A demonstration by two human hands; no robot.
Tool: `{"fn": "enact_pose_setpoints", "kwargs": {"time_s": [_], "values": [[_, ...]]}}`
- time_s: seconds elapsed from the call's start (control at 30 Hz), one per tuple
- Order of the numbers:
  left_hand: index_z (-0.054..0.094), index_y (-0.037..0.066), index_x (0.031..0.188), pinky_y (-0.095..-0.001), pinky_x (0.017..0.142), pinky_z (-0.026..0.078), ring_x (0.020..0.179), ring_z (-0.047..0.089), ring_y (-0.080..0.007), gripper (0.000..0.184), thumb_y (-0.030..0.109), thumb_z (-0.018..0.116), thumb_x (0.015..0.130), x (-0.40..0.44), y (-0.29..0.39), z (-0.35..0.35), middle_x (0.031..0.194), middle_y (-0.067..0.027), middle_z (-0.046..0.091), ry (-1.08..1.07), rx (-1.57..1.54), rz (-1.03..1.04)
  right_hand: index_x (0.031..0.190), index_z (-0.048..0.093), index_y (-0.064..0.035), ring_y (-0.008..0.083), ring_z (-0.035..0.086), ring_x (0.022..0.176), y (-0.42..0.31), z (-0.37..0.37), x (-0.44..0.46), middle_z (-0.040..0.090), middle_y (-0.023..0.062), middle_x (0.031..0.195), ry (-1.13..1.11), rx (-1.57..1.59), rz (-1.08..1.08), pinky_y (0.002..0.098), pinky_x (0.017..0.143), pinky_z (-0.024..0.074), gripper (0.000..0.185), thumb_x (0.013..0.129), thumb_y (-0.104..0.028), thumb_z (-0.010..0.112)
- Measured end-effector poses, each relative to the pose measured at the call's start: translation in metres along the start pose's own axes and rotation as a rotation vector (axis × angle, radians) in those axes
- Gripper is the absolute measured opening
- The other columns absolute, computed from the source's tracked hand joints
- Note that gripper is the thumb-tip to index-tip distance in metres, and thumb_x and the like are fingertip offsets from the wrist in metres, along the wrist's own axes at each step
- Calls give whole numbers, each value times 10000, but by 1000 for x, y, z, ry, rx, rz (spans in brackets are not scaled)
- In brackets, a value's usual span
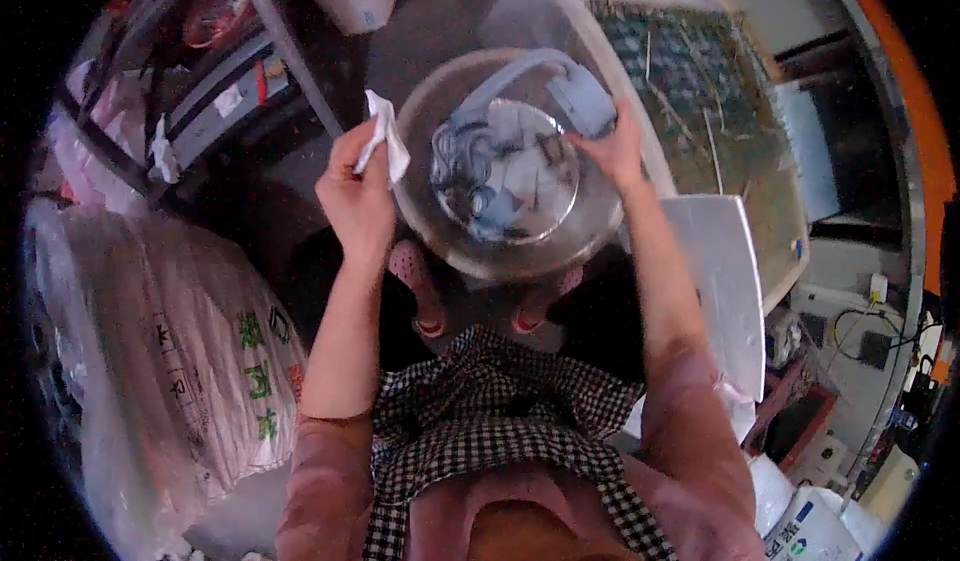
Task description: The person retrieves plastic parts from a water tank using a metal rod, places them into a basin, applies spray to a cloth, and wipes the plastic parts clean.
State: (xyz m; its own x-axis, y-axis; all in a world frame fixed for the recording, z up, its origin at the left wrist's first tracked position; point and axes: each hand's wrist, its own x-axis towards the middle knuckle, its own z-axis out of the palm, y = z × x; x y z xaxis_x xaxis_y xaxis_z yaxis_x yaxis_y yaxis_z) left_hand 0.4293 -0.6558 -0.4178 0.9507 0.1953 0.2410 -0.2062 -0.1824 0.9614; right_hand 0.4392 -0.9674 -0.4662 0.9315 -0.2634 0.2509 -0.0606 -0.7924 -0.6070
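Note:
In my left hand [355, 186] a crumpled white cloth or tissue [389, 149] is pinched between thumb and fingers, left of the basin. My right hand [618, 153] grips the blocky end of a grey-blue plastic object [583, 99] above the basin's right rim. A curved band of the same colour arcs from that block toward the left; its exact kind is unclear. Below both hands stands a large round basin [470, 264]. Inside lie dark coiled cables [468, 158] and several small pieces that are too blurred to name.
Right of the basin stands a pale-framed bin [650, 156] with green sheets and sticks. A white panel [715, 271] leans below it. On the left are a large printed plastic sack [190, 351] and a metal rack [285, 46]. My pink clogs [418, 291] flank the basin.

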Motion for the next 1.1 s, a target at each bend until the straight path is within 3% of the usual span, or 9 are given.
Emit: {"fn": "enact_pose_setpoints", "kwargs": {"time_s": [0.2, 0.33, 0.43, 0.57, 0.6, 0.77, 0.87, 0.97, 1.1], "values": [[617, -4, 1039, -272, 850, 419, 946, 578, -201, 255, -55, 538, 802, -16, 31, -23, 1002, -124, 606, 145, -1, 230, 1023, 430, -23, 203, 545, 890, -62, 2, -63, 544, 102, 952, 391, 264, -224, 330, 777, 458, 778, 475, -306, 903], [612, -13, 1044, -254, 848, 416, 972, 554, -161, 248, -53, 516, 819, -27, 49, -40, 1053, -93, 592, 164, 38, 293, 997, 370, -40, 177, 530, 893, -62, 6, -80, 523, 94, 973, 480, 574, -289, 330, 772, 466, 755, 492, -203, 906], [616, -3, 1046, -267, 826, 431, 948, 567, -183, 268, -65, 508, 808, -38, 69, -41, 1027, -106, 598, 221, 66, 405, 975, 378, -34, 181, 533, 886, -64, 2, -89, 528, 115, 978, 554, 421, -330, 334, 756, 467, 739, 493, -215, 906], [620, 15, 1047, -363, 808, 460, 911, 568, -326, 413, -109, 510, 668, -66, 96, -7, 1020, -159, 595, 97, 285, 848, 960, 389, -36, 201, 552, 871, -73, -10, -101, 548, 117, 957, 578, 220, -360, 347, 753, 472, 720, 493, -223, 905], [570, -43, 1099, -382, 834, 437, 945, 524, -319, 478, -97, 566, 624, -76, 103, 1, 1059, -173, 566, -78, 297, 852, 958, 394, -35, 214, 561, 870, -78, -14, -104, 556, 122, 957, 585, 188, -425, 351, 757, 473, 700, 508, -218, 898], [547, -55, 1103, -410, 836, 420, 935, 509, -332, 494, -99, 558, 611, -63, 75, 2, 1050, -177, 557, 12, 420, 771, 958, 407, -27, 249, 583, 877, -65, -17, -107, 566, 140, 972, 659, 186, -512, 359, 764, 478, 646, 547, -196, 876], [581, 36, 1106, -376, 811, 449, 934, 529, -341, 529, -134, 517, 609, -52, 59, -13, 1031, -156, 563, -18, 414, 468, 1034, 462, 1, 339, 520, 1079, -52, -12, -110, 543, 138, 1059, 615, 380, -337, 460, 976, 398, 640, 554, -168, 850], [594, 54, 1096, -371, 798, 462, 944, 548, -334, 517, -141, 500, 627, -63, 88, -11, 1002, -144, 582, 148, 374, 535, 971, 417, -19, 280, 579, 933, -63, -19, -103, 566, 143, 983, 694, 256, -437, 418, 897, 425, 627, 556, -169, 862], [585, 19, 1112, -390, 815, 439, 918, 539, -324, 502, -111, 477, 639, -86, 116, 23, 1062, -137, 562, -93, 129, 779, 976, 424, -23, 289, 576, 952, -62, -22, -103, 568, 130, 989, 636, 234, -659, 549, 989, 327, 582, 588, -161, 837]]}}
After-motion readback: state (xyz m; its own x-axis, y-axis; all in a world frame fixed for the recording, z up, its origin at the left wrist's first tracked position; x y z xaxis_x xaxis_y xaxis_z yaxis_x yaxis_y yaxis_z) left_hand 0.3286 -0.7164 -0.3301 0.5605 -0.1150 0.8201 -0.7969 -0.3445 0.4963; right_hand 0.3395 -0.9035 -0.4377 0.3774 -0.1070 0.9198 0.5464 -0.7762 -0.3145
